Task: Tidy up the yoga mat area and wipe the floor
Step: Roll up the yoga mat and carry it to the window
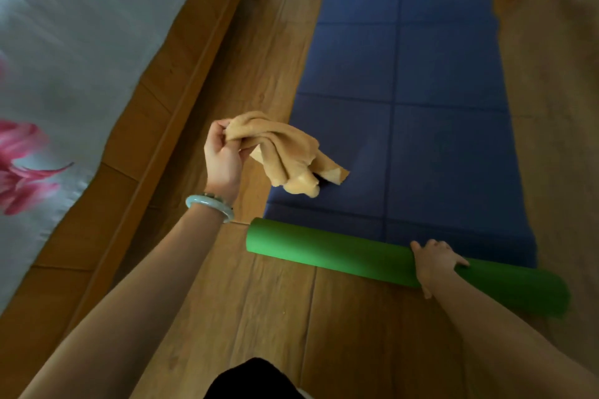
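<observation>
A blue yoga mat point(418, 100) lies flat on the wooden floor point(259, 295), stretching away from me. Its near end is rolled up, showing the green underside as a roll point(340, 246) lying across the floor. My right hand point(434, 264) rests on top of the green roll, right of its middle, fingers curled over it. My left hand point(223, 152) is raised to the left of the mat and pinches a crumpled tan cloth point(291, 155), which hangs over the mat's near left corner.
A bed with a wooden frame point(155, 126) and a white sheet with pink flowers point(64, 58) runs along the left side. Bare floor shows between the bed and the mat and in front of the roll. My dark-clothed knee point(256, 379) is at the bottom.
</observation>
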`<action>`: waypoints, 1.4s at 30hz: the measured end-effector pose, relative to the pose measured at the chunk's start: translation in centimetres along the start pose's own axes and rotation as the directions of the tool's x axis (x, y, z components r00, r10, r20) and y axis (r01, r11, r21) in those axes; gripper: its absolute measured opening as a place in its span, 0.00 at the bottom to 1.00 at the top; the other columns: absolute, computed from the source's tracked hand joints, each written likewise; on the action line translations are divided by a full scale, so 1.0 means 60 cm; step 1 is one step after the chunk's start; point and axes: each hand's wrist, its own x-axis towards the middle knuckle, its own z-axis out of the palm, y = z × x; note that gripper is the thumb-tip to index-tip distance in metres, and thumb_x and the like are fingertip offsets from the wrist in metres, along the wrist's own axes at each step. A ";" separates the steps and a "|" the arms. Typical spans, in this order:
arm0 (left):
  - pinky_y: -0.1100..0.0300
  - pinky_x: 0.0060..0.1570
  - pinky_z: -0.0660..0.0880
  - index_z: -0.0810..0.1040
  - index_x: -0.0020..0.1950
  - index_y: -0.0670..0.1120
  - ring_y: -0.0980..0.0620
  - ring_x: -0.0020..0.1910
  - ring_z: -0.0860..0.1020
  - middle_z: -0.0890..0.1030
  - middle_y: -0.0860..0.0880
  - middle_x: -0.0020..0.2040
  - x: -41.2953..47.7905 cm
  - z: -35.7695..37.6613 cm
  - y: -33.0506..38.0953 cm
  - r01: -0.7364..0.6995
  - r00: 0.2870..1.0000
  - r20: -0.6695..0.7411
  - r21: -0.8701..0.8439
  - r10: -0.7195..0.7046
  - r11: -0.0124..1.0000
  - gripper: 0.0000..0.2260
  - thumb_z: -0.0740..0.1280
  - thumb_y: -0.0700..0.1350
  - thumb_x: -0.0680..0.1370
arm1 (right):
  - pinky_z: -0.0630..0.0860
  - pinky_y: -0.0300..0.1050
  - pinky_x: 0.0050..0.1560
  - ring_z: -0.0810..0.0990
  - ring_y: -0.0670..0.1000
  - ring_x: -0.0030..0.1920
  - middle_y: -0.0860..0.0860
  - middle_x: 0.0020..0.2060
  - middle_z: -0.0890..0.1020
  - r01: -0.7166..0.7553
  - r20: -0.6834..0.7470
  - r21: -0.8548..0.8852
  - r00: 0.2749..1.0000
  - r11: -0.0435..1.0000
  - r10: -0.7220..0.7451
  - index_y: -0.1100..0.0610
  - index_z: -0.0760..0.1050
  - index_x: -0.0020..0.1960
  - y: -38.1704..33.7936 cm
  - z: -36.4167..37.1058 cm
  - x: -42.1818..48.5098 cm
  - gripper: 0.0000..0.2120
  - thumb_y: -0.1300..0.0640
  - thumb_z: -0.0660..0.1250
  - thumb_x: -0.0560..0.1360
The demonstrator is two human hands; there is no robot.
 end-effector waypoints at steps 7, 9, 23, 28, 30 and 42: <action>0.47 0.53 0.78 0.72 0.46 0.52 0.44 0.52 0.77 0.77 0.45 0.50 -0.004 -0.073 -0.002 -0.132 0.955 -0.227 0.243 0.189 0.961 0.12 0.57 0.35 0.75 | 0.71 0.68 0.60 0.62 0.62 0.69 0.59 0.69 0.62 -0.007 0.005 -0.006 1.000 1.000 0.007 0.51 0.49 0.75 -0.004 -0.003 -0.001 0.42 0.53 0.73 0.71; 0.48 0.56 0.76 0.72 0.49 0.50 0.46 0.53 0.76 0.77 0.45 0.53 -0.007 -0.091 -0.012 -0.127 0.926 -0.299 0.327 0.230 0.937 0.10 0.57 0.37 0.74 | 0.70 0.68 0.60 0.62 0.62 0.69 0.59 0.69 0.62 -0.006 0.008 -0.002 1.000 1.000 0.006 0.51 0.49 0.75 -0.004 -0.004 -0.001 0.42 0.53 0.72 0.71; 0.47 0.71 0.58 0.63 0.74 0.43 0.41 0.73 0.57 0.59 0.43 0.75 -0.032 -0.125 -0.189 0.111 0.984 -0.027 0.869 -0.177 0.482 0.26 0.63 0.38 0.76 | 0.72 0.68 0.59 0.64 0.62 0.68 0.59 0.67 0.64 0.000 -0.006 -0.010 1.000 1.000 0.000 0.52 0.51 0.74 -0.001 0.000 0.005 0.43 0.53 0.74 0.69; 0.46 0.64 0.66 0.73 0.64 0.37 0.36 0.64 0.69 0.70 0.37 0.65 -0.078 -0.072 -0.220 -0.405 0.882 0.449 0.878 -0.144 0.257 0.18 0.66 0.40 0.75 | 0.71 0.66 0.59 0.64 0.60 0.67 0.58 0.66 0.65 0.035 -0.017 -0.017 0.999 0.999 -0.035 0.51 0.51 0.74 0.006 0.005 0.011 0.44 0.50 0.75 0.68; 0.48 0.59 0.74 0.77 0.60 0.38 0.38 0.59 0.76 0.76 0.39 0.60 -0.113 -0.043 -0.242 -0.608 0.746 0.648 0.756 -0.151 0.241 0.19 0.63 0.49 0.75 | 0.70 0.65 0.59 0.64 0.59 0.66 0.58 0.66 0.65 0.065 -0.035 -0.040 0.997 0.997 -0.067 0.51 0.50 0.74 0.009 0.011 0.014 0.49 0.47 0.77 0.64; 0.48 0.63 0.71 0.60 0.73 0.39 0.41 0.61 0.75 0.75 0.39 0.64 -0.172 0.075 -0.343 -0.918 0.386 0.823 0.387 -0.418 -0.085 0.53 0.77 0.65 0.59 | 0.59 0.66 0.67 0.61 0.59 0.68 0.57 0.67 0.64 0.326 -0.165 0.168 0.940 0.930 -0.300 0.55 0.51 0.73 0.046 0.056 0.061 0.48 0.48 0.76 0.62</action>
